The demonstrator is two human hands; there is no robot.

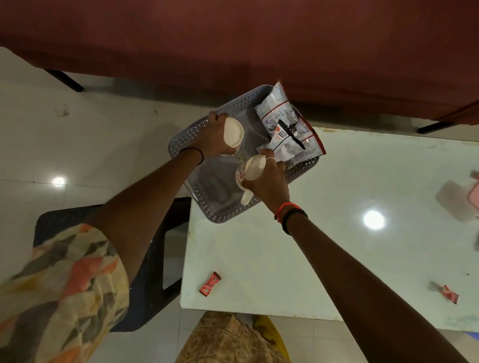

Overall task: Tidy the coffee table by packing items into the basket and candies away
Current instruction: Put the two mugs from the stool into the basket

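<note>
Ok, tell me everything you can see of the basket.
The basket is grey, plastic by its look, rectangular with rounded corners and walls pierced by rows of small holes. It stands upright and at an angle on a corner of the white table, its left part seemingly past the edge. Snack packets lean inside at its right wall. Above it the left hand holds a white cup and the right hand a patterned cup.

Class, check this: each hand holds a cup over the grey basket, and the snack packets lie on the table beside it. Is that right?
No. The head view shows the snack packets inside the grey basket, not on the table. The left hand and right hand do each hold a cup over it.
</note>
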